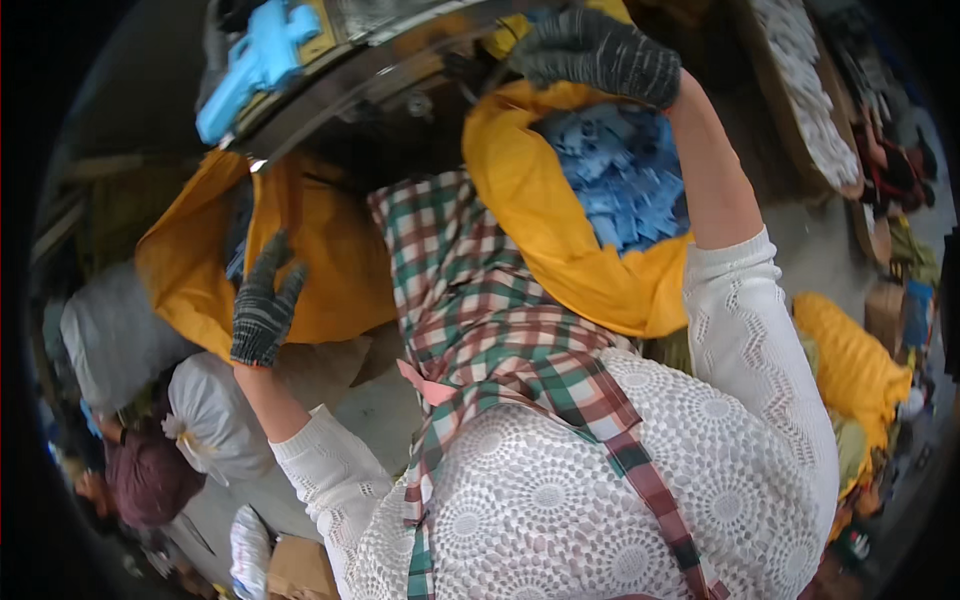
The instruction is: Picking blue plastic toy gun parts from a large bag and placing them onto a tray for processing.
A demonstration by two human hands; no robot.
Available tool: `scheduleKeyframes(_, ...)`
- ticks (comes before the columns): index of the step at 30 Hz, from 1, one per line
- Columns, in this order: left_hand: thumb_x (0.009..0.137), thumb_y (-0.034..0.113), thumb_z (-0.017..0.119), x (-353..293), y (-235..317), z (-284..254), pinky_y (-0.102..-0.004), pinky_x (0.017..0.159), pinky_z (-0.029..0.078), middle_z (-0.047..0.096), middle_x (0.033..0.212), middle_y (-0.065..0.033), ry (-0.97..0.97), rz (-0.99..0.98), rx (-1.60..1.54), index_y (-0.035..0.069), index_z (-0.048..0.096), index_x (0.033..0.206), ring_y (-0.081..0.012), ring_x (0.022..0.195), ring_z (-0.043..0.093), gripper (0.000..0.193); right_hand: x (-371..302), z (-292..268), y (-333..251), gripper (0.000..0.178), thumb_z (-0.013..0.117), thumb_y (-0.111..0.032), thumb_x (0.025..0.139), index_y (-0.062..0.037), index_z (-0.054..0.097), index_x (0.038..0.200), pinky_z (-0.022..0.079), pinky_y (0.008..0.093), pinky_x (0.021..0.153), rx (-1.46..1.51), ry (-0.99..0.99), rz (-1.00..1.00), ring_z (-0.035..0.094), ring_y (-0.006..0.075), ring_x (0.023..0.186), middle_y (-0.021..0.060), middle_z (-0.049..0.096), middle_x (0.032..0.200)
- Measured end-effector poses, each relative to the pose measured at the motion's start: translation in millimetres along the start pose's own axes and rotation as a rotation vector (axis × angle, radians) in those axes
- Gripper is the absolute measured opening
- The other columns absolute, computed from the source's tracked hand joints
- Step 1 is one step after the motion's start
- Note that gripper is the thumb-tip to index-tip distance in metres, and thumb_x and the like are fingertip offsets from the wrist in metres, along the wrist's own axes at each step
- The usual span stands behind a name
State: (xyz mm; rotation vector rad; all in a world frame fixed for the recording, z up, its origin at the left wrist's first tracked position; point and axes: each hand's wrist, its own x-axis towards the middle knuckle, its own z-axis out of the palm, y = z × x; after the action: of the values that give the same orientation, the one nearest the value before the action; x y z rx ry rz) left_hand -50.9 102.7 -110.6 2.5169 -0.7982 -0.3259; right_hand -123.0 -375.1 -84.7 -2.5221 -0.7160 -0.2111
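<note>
My left hand (267, 305), in a dark grey knit glove, is held with its fingers apart at the left yellow sack (335, 255). It holds nothing that I can see. My right hand (605, 58), gloved the same way, reaches over the far edge of the right yellow sack (515, 190). Its fingers are blurred and bent away, so any grip is hidden. Many light blue plastic pieces (620, 180) fill the right sack. A light blue toy pistol (262, 65) lies on the metal bench (370, 80) beyond my left hand.
White tied bags (215, 415) and a maroon bundle (150, 475) are on the floor at left. A long carton of white pieces (800, 80) stands far right, with another yellow sack (855, 365) nearer. Another person (895, 165) is at the right rim.
</note>
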Motion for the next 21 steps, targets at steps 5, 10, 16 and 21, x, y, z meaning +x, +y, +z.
scheduleKeyframes(5,0.085,0.021,0.063,11.0,5.6,44.2,-0.0347,0.094,0.042,0.058,0.120,-0.0169,-0.276,-0.084,-0.071,0.006,0.044,0.133,-0.0283,0.113,0.055,0.054,-105.9,104.5,61.0,0.032,0.066,-0.019,0.076,-0.0097,0.064,0.107,0.051,0.0313,0.081,-0.417,-0.481,0.637,0.064,0.0249,0.093,0.0118,0.066,0.099)
scheduleKeyframes(10,0.085,0.027,0.062,1.3,33.8,60.8,-0.0359,0.096,0.042,0.054,0.124,-0.0185,-0.314,-0.029,0.014,0.006,0.046,0.131,-0.0304,0.114,0.053,0.053,-178.4,195.0,46.0,0.043,0.057,-0.017,0.076,-0.0117,0.057,0.119,0.045,0.0364,0.094,-0.890,-0.158,0.748,0.058,0.0272,0.108,0.0163,0.058,0.119)
scheduleKeyframes(16,0.084,0.026,0.063,-0.5,53.1,71.5,-0.0369,0.094,0.043,0.055,0.123,-0.0186,-0.349,0.036,0.075,0.005,0.046,0.130,-0.0315,0.113,0.054,0.053,-155.4,177.2,63.6,0.027,0.053,-0.013,0.078,-0.0110,0.065,0.102,0.048,0.0400,0.085,-0.603,-0.536,0.917,0.062,0.0283,0.099,0.0151,0.064,0.106)
scheduleKeyframes(21,0.084,0.026,0.064,14.1,76.7,87.0,-0.0357,0.094,0.043,0.055,0.122,-0.0191,-0.412,0.044,-0.191,0.004,0.047,0.129,-0.0311,0.111,0.054,0.053,-158.4,117.1,63.8,0.021,0.054,-0.011,0.079,-0.0065,0.066,0.095,0.051,0.0352,0.075,-0.488,-0.279,0.718,0.064,0.0263,0.090,0.0181,0.066,0.096)
